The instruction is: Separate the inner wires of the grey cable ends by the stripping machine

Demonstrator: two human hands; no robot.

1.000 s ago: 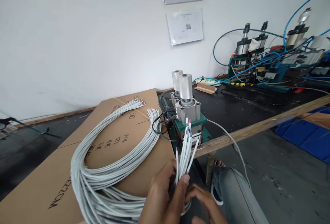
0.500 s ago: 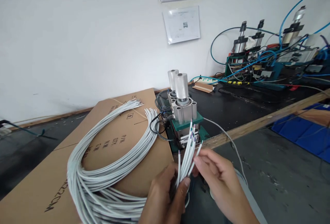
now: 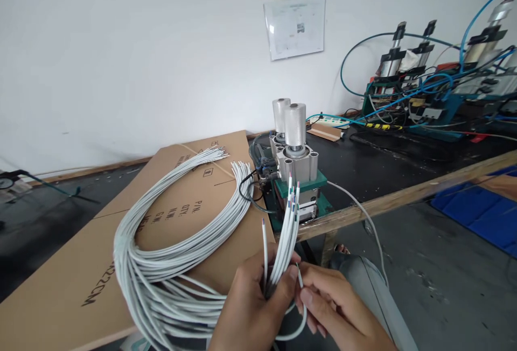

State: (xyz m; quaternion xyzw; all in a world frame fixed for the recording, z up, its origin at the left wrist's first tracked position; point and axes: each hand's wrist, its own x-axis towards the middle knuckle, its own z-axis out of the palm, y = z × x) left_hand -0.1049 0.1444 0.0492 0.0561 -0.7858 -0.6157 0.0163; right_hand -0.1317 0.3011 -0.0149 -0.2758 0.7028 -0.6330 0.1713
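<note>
My left hand (image 3: 258, 297) is closed around a bunch of white cables (image 3: 287, 238), whose ends point up and show small coloured wire tips. One cable (image 3: 265, 248) of that bunch stands apart on the left. My right hand (image 3: 335, 302) pinches a single white cable (image 3: 301, 281) near its end, close beside the left hand, and this cable bends in a loop below. To the left, a large coil of white cables (image 3: 125, 248) lies on a flat cardboard sheet (image 3: 173, 222). A pneumatic press (image 3: 297, 162) with two knurled metal cylinders stands just beyond the bunch.
The black workbench (image 3: 363, 162) has a wooden front edge. More pneumatic machines (image 3: 404, 71) with blue hoses stand at the right rear, near a power strip (image 3: 329, 121). A grey hose (image 3: 363, 222) hangs over the edge. Papers (image 3: 297, 28) hang on the wall.
My right hand has drawn its single cable down and away from the bunch, bending it. The view has shifted, so the bench things sit further right and higher.
</note>
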